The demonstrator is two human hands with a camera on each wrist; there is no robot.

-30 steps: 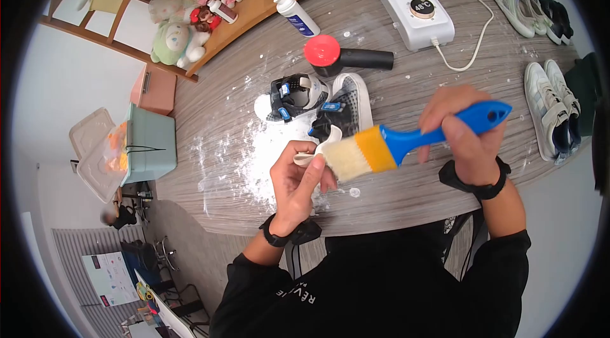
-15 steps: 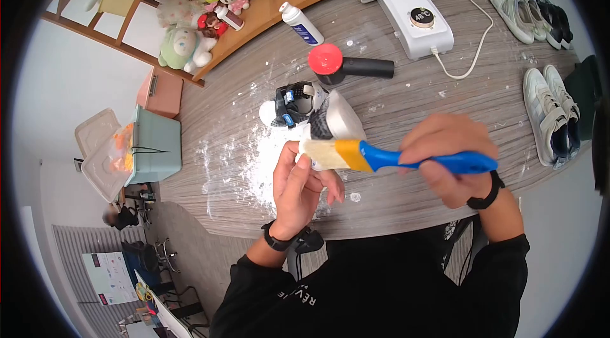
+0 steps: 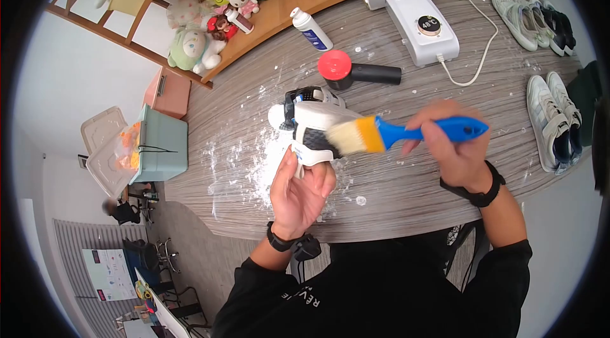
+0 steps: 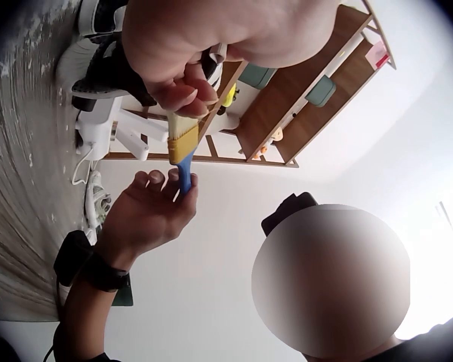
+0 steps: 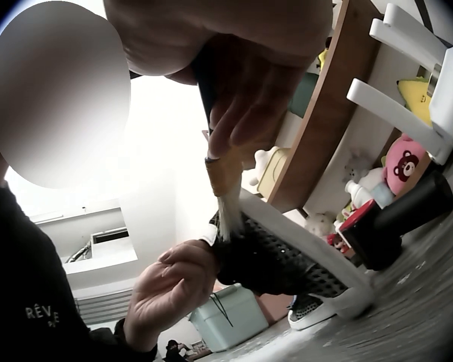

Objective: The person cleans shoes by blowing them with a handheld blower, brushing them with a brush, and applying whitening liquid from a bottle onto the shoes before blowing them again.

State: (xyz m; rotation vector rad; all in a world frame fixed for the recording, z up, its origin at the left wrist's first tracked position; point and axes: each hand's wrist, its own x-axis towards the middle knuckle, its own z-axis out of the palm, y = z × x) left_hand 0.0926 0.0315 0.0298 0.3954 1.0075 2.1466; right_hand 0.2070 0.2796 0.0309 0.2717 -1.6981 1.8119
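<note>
My left hand (image 3: 298,201) pinches the white strap end of a dark mesh sneaker (image 3: 318,140) and holds it tilted, white sole edge upward. In the right wrist view, the sneaker's toe (image 5: 355,298) reaches down close to the tabletop. My right hand (image 3: 454,144) grips the blue handle of a flat paintbrush (image 3: 370,135) with a yellow band. Its pale bristles (image 5: 228,215) touch the dark upper near my left fingers. Behind it stands the other sneaker (image 3: 305,93), partly covered in the head view. White powder (image 3: 257,169) lies spread on the table around them.
A black-handled device with a red round end (image 3: 335,66) lies behind the shoes, near a white bottle (image 3: 311,30). Farther back stands a white shoe dryer (image 3: 422,23) with its cord. White shoes (image 3: 549,119) sit at the right edge. Plush toys line the wooden shelf (image 3: 279,17).
My left hand has turned and raised the sneaker, so its sole edge now faces up. The brush went left over the white strap, then back right onto the dark mesh upper.
</note>
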